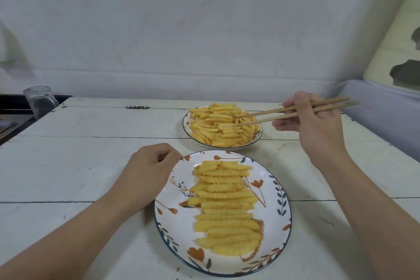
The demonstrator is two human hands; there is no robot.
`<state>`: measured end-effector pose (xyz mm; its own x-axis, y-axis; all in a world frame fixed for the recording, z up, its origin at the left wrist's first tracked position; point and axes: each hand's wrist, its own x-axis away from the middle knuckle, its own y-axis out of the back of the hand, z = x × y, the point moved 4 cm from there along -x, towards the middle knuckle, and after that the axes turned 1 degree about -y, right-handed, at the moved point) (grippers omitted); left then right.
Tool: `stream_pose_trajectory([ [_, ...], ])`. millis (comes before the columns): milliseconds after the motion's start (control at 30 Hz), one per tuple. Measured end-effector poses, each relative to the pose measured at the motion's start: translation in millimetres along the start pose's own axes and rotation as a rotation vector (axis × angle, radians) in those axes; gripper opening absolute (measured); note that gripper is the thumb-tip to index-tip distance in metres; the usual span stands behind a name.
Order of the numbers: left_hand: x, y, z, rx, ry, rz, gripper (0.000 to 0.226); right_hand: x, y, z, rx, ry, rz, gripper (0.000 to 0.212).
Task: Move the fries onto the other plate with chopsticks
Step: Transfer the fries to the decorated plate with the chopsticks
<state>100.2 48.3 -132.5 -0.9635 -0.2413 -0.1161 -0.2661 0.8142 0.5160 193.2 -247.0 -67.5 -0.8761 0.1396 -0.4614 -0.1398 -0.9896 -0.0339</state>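
A heap of crinkle-cut fries point(218, 125) fills the far plate point(186, 124). On the near flowered plate point(275, 191) more fries point(225, 207) lie in a neat row, side by side. My right hand point(318, 127) grips a pair of wooden chopsticks point(284, 112), their tips spread apart and resting in the far heap. My left hand point(147, 173) lies on the table with curled fingers, holding nothing, its knuckles at the near plate's left rim.
The white plank table point(91, 166) runs left to a dark edge. A clear glass jar point(39, 100) stands at the far left corner. A small dark hinge point(137, 107) sits near the back edge. A white wall rises behind.
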Motion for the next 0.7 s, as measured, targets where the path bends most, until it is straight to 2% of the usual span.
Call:
stream_pose_trajectory([
  [367, 0.2, -0.9, -0.9, -0.005, -0.007, 0.005, 0.027, -11.7, -6.6, -18.4, 0.006, -0.063, 0.005, 0.034],
  [567, 0.5, -0.7, -1.1, 0.004, 0.005, 0.002, 0.027, -6.1, 2.1, 6.5, -0.058, -0.012, -0.061, 0.041],
  [700, 0.0, -0.7, -0.8, -0.003, 0.012, 0.006, 0.028, 0.6, 9.8, 19.9, -0.113, -0.026, 0.011, 0.044],
])
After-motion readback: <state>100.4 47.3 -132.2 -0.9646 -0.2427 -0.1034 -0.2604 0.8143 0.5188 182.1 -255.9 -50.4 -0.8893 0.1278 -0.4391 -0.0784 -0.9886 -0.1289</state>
